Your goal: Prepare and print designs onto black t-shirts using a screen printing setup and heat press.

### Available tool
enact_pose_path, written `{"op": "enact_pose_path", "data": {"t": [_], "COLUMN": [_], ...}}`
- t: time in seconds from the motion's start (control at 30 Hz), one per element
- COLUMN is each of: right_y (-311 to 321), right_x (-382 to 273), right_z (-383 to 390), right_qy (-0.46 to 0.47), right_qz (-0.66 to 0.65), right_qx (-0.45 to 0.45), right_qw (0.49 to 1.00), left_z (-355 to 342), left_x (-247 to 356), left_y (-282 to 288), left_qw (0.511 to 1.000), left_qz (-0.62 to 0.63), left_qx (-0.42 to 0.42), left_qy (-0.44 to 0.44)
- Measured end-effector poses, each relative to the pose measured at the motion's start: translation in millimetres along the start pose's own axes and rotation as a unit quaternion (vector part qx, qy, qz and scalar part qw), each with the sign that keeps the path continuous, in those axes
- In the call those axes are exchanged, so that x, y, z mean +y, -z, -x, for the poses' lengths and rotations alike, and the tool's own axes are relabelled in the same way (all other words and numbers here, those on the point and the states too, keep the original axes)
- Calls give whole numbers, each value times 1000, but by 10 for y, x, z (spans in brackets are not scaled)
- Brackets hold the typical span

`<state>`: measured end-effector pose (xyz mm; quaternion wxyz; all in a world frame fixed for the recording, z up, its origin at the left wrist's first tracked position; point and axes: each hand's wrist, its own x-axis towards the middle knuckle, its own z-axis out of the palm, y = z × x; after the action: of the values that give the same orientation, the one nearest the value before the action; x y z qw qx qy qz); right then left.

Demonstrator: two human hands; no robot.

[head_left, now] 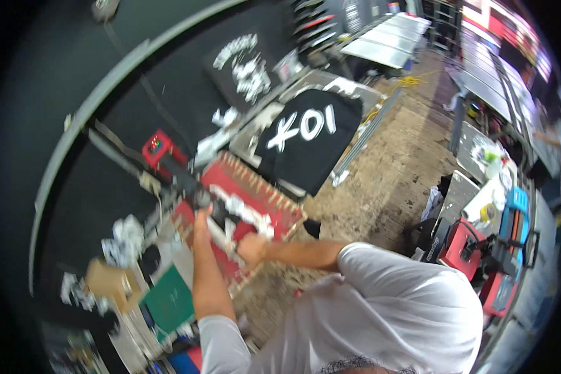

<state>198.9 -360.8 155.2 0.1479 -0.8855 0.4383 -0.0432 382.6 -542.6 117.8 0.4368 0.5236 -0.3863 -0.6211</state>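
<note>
My left hand [202, 219] reaches up to a dark, blurred part of a machine with a red control box [159, 149]. Its fingers are smeared, so their grip is unclear. Nearer to me, my right hand [252, 250] is low over a red-topped board [279, 209] with tan edging, beside a white strip [240, 209] and a small black-and-white piece [229, 229]. Blur hides whether its fingers hold anything. Beyond the board, a black cloth [321, 149] with large white lettering lies over a grey flat surface.
A green board [168, 300] and a brown cardboard box [111, 283] are at the left. Crumpled white material [128, 234] is behind them. At the right stand a red machine [461, 249] and a blue-and-red one [512, 218]. Worn wooden floor [386, 187] runs between.
</note>
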Motion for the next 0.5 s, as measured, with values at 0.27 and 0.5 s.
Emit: {"op": "enact_pose_path", "data": {"t": [0.27,0.5], "right_y": [342,331], "right_x": [-167,-117], "right_z": [-4,11], "right_qy": [16,59], "right_qz": [4,3], "right_qx": [11,90], "right_qw": [1000,994], "left_z": [-128,314], "left_x": [53,362], "left_y": [118,-144], "left_qw": [921,900], "left_qz": [-328,-377], "left_qx": [211,219], "left_qy": [3,-25]}}
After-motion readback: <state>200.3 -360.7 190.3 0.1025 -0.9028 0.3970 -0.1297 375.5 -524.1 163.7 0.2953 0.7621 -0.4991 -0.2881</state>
